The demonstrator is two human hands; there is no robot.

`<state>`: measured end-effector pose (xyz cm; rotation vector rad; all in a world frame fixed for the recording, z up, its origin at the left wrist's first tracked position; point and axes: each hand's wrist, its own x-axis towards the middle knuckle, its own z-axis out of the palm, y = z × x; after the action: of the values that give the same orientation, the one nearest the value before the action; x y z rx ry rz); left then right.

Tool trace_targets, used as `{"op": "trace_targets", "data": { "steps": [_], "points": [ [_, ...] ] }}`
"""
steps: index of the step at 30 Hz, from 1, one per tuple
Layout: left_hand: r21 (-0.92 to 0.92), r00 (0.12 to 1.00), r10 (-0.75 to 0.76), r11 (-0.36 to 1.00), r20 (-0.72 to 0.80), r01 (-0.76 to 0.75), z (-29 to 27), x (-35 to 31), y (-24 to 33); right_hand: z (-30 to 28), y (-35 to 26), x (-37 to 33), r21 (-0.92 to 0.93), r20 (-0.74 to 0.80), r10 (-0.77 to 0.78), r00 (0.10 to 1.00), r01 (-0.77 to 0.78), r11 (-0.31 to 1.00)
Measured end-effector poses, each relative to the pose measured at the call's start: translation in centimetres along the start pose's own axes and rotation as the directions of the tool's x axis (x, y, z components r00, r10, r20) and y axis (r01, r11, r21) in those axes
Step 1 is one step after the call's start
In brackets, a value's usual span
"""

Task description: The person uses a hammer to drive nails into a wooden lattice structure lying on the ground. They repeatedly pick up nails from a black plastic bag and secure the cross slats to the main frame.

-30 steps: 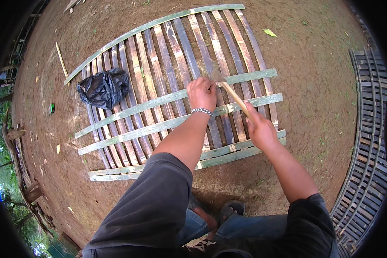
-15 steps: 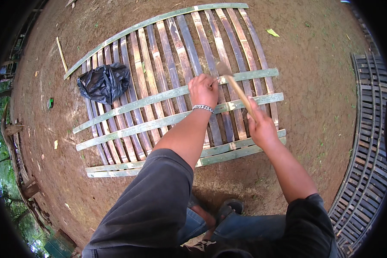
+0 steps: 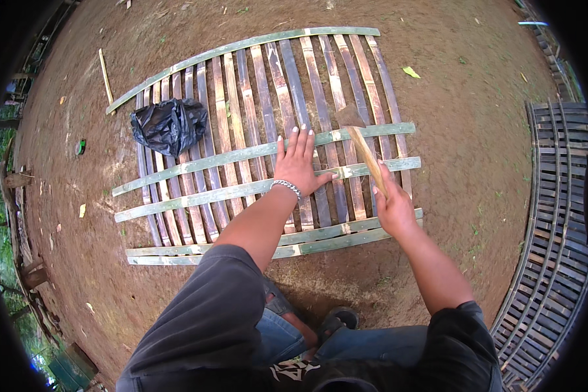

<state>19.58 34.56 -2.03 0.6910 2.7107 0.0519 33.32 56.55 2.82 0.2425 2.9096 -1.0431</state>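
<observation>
A slatted bamboo panel (image 3: 249, 108) lies on the ground before me, its dark and tan upright slats crossed by long green bamboo strips (image 3: 228, 157). My left hand (image 3: 298, 160) rests flat on the panel, fingers spread, across the middle two strips; a chain bracelet circles the wrist. In my right hand (image 3: 396, 208) is the wooden handle of a hammer (image 3: 368, 157). The hammer's blurred head is over the slats, close to the upper middle strip and right of my left hand. Any nail there is too small to make out.
A black plastic bag (image 3: 168, 125) sits on the panel's left part. Another slatted bamboo panel (image 3: 555, 222) lies along the right side. A thin stick (image 3: 105, 73) and a yellow leaf (image 3: 411, 72) are on the brown soil. Wooden rails and greenery line the left edge.
My left hand has opened from a pinch on the upper middle strip and now lies flat. The hammer's head has come down slightly. The view has shifted a little.
</observation>
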Motion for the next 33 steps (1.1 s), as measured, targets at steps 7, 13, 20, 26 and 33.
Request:
{"op": "trace_targets", "data": {
  "steps": [7, 13, 20, 26, 33],
  "points": [
    [0.001, 0.999, 0.010, 1.000, -0.031, -0.010, 1.0, -0.1, -0.6, 1.6, 1.0, 0.3, -0.084, 0.074, 0.030, 0.997, -0.023, 0.996],
    [0.003, 0.999, 0.013, 1.000, -0.049, -0.013, 1.4, 0.0, -0.6, 2.6, 1.7, 1.1, -0.046, -0.152, -0.251, 0.956, 0.247, 0.968],
    [0.011, 1.000, -0.008, 1.000, -0.030, 0.008, 1.1, -0.2, -0.9, 2.4, 0.3, 1.9, 0.026, -0.176, -0.198, 0.964, 0.206, 0.978],
    [-0.019, 0.999, -0.008, 1.000, -0.032, 0.007, 0.9, 0.1, -0.4, 2.1, 1.3, 1.8, -0.110, 0.162, 0.156, 0.974, -0.139, 0.984],
    [-0.006, 0.999, 0.007, 1.000, -0.036, -0.008, 1.1, 0.3, -0.2, 3.8, 4.0, 0.4, 0.182, -0.288, -0.205, 0.935, 0.264, 0.947]
  ]
}}
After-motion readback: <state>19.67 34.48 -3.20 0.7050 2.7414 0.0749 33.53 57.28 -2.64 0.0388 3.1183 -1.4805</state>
